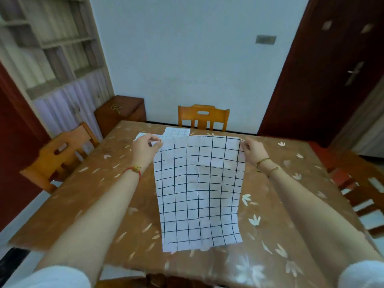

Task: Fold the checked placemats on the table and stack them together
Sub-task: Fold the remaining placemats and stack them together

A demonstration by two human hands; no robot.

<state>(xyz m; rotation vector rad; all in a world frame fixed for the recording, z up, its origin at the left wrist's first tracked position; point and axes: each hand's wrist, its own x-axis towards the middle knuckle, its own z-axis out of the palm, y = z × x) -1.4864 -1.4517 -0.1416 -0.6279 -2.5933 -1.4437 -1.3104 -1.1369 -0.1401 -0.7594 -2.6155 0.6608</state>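
Observation:
A white placemat with a black check grid point(199, 190) hangs unfolded above the table, held up by its two far corners. My left hand point(145, 149) pinches the far left corner and my right hand point(252, 151) pinches the far right corner. Its near edge droops to the tabletop close to me. Behind it, at the far middle of the table, more checked placemats point(176, 133) lie flat, partly hidden by the raised one and by my left hand.
The brown table point(280, 204) has a leaf pattern and a glossy top. Wooden chairs stand at the far side point(203, 117), at the left point(60, 154) and at the right point(361, 192). A dark door is at the far right.

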